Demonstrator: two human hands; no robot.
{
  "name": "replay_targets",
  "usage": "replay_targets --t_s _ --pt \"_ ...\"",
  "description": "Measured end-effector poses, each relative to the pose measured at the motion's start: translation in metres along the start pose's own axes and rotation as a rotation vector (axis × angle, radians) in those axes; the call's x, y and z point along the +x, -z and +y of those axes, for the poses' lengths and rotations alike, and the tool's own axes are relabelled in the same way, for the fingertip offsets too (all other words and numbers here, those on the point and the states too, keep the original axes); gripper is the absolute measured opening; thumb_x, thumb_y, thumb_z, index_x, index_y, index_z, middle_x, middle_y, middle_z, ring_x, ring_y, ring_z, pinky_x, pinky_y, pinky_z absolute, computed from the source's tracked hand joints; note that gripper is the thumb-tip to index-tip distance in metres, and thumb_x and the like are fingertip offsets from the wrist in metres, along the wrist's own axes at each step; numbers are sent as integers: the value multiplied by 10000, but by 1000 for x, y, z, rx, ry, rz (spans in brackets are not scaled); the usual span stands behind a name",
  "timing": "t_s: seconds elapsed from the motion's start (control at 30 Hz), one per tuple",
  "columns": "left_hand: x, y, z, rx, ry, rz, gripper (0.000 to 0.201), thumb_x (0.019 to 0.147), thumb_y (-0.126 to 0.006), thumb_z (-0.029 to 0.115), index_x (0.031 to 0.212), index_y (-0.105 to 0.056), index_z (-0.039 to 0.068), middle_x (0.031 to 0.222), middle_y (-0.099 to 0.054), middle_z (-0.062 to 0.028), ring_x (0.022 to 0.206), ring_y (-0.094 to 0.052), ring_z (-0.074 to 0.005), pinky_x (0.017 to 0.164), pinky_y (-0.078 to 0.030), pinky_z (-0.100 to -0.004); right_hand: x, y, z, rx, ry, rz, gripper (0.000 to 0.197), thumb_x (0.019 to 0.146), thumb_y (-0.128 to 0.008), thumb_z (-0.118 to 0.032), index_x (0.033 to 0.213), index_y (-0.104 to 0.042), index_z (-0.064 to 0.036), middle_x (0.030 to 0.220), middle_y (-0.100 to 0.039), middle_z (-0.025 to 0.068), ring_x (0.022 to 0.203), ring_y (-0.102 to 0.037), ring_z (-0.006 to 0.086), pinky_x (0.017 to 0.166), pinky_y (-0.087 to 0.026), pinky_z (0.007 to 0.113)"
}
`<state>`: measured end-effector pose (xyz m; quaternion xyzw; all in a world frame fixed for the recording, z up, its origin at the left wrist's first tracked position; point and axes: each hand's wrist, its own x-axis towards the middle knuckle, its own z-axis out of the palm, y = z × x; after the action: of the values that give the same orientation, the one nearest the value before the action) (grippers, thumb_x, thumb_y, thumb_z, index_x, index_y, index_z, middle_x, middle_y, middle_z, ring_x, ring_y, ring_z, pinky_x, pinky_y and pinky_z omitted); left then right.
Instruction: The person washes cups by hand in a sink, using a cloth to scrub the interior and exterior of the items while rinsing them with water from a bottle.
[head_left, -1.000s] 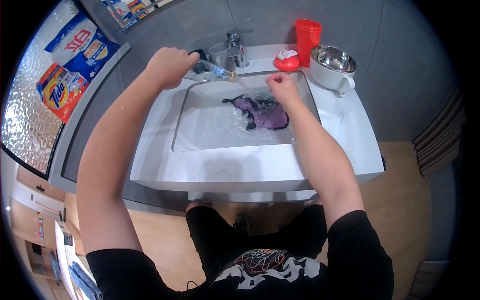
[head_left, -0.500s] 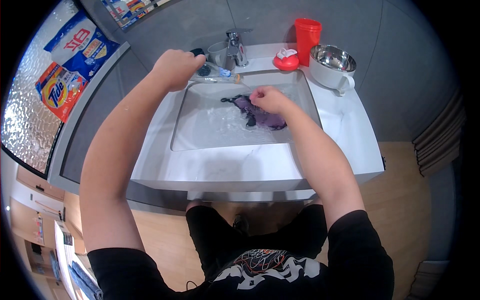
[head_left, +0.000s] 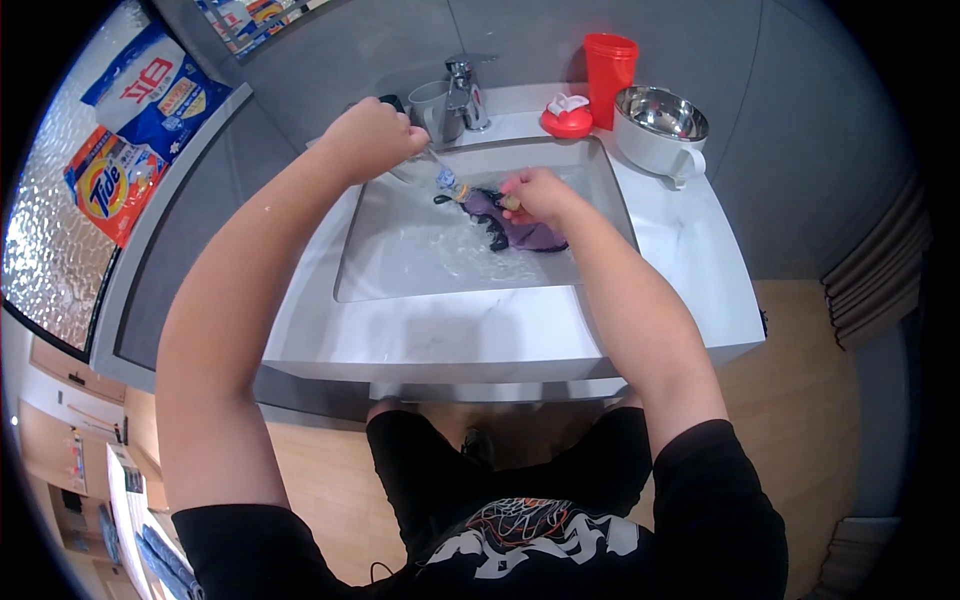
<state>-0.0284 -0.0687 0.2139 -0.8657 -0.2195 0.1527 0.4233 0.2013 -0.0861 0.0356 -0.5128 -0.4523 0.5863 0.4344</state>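
My left hand (head_left: 375, 140) is closed around a clear bottle (head_left: 447, 180) with a blue patch and an orange-yellow ring at its neck. The bottle tips downward, neck toward the sink, and my hand hides most of its body. Close to the bottle's neck, my right hand (head_left: 540, 197) pinches a small yellowish piece (head_left: 511, 203), perhaps a cap. Under both hands a purple cloth item with black trim (head_left: 530, 236) lies in the water of the rectangular sink (head_left: 380, 275).
A chrome faucet (head_left: 465, 95) rises behind the sink beside a grey cup (head_left: 430, 108). At the back right stand a red tumbler (head_left: 610, 75), a red lid (head_left: 567, 123) and a white-handled steel bowl (head_left: 655, 140). Detergent bags (head_left: 160, 95) rest on the left ledge.
My left hand has tipped the bottle's neck down, nearer the water and the cloth. The right hand has turned a little, and the yellowish piece now shows in its fingers.
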Motion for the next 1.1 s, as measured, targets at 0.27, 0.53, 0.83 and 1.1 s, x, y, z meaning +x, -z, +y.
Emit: replay_targets --t_s 0.27,0.53,0.83,1.1 --pt "11 -46 54 49 76 -135 92 812 -632 121 902 -621 106 825 -692 -72 813 -707 -261 682 -545 -439 22 12 13 -624 -44 212 155 874 -599 -137 933 -681 -20 885 -700 185 756 -701 273 667 -565 396" --pt "20 -96 85 -25 91 -266 158 828 -619 125 980 -642 89 904 -721 -109 847 -714 -287 716 -548 -487 35 32 25 -939 -33 281 150 829 -628 -173 915 -735 -115 1008 -708 146 924 -676 330 840 -533 395" --pt "33 -129 113 -122 131 -268 264 844 -605 126 1102 -655 106 927 -725 -103 776 -705 -331 559 -516 -509 26 34 18 -937 -146 247 204 697 -759 -138 894 -741 -87 878 -729 108 809 -702 246 758 -548 359" --pt "28 -149 123 -273 190 -274 274 828 -632 116 1101 -651 101 966 -724 -117 813 -712 -332 555 -511 -512 31 30 28 -794 -202 257 174 766 -718 -35 937 -744 -53 794 -693 68 663 -658 151 562 -538 287"
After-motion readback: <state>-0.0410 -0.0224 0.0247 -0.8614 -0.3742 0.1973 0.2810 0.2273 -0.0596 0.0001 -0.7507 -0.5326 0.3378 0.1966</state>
